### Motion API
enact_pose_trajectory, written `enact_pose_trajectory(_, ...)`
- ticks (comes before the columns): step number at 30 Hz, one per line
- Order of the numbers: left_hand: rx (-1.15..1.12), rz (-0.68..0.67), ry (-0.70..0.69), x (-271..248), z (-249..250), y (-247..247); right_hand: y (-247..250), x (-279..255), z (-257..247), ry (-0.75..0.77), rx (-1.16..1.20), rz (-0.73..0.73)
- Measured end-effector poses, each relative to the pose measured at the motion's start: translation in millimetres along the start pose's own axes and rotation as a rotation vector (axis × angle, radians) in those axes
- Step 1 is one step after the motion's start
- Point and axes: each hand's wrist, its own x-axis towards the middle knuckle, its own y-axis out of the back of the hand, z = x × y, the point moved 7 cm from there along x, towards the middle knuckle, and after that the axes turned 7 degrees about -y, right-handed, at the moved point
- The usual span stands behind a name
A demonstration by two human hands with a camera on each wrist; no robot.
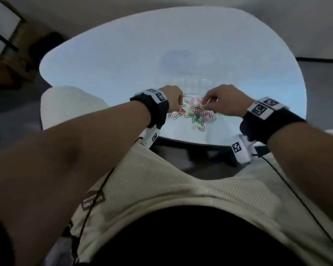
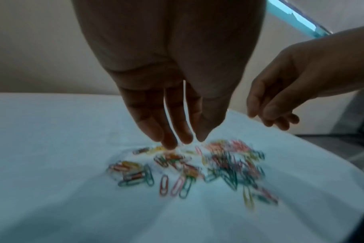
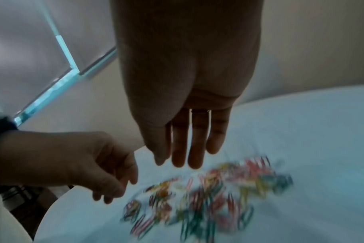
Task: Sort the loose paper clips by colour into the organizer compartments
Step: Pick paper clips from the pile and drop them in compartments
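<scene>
A pile of coloured paper clips (image 1: pixel 196 116) in red, green, yellow and pink lies on the white table (image 1: pixel 123 64) near its front edge. It is blurred in the wrist views, where the paper clips (image 2: pixel 197 167) (image 3: pixel 204 197) spread loosely. My left hand (image 1: pixel 180 104) (image 2: pixel 185 141) hangs over the pile's left side with its fingers pointing down, tips just at the clips, and I see nothing held. My right hand (image 1: pixel 207 104) (image 3: pixel 177 162) hovers over the far right part, fingers down and relaxed. A faint clear organizer (image 1: pixel 192 83) seems to stand just beyond the pile.
A cream ribbed seat (image 1: pixel 65 104) stands at the table's left. The table's front edge (image 1: pixel 181 140) runs close below the pile, above my lap. A glass panel edge (image 3: pixel 62 49) shows behind the hands. Dark furniture stands at the far left.
</scene>
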Motion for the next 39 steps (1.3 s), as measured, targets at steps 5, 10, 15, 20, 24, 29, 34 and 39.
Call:
enact_pose_trajectory(5,0.053,-0.081,-0.006,9.2,-10.1,-32.5,-62.5,13.6,20.3,-0.108,-0.03,-0.103)
enact_pose_trajectory(10,-0.048,-0.053,0.046,13.2,-35.9,-52.4,-83.6,24.2,22.6,-0.139,-0.147,-0.112)
enact_pose_trajectory(15,-0.057,-0.068,0.019,25.3,-35.6,-58.5,-92.7,32.3,26.4,-0.165,-0.249,-0.139)
enact_pose_trajectory(20,-0.031,-0.098,0.002,31.2,-29.6,-61.9,-93.6,29.1,8.1,-0.131,-0.41,-0.158)
enact_pose_trajectory(24,0.016,-0.098,-0.01,33.1,-23.6,-64.6,-92.5,24.1,-0.9,-0.07,-0.486,-0.109)
enact_pose_trajectory(29,0.06,-0.106,-0.003,35.4,-23.8,-68.2,-87.4,29.9,17.7,-0.142,-0.308,-0.052)
enact_pose_trajectory(34,0.075,-0.119,-0.012,34.6,-20.3,-65.9,-65.0,29.1,62.6,-0.335,0.577,-0.055)
enact_pose_trajectory(39,0.14,-0.155,-0.034,29.4,-10.4,-63.9,-67.5,22.4,75.9,-0.545,1.132,-0.179)
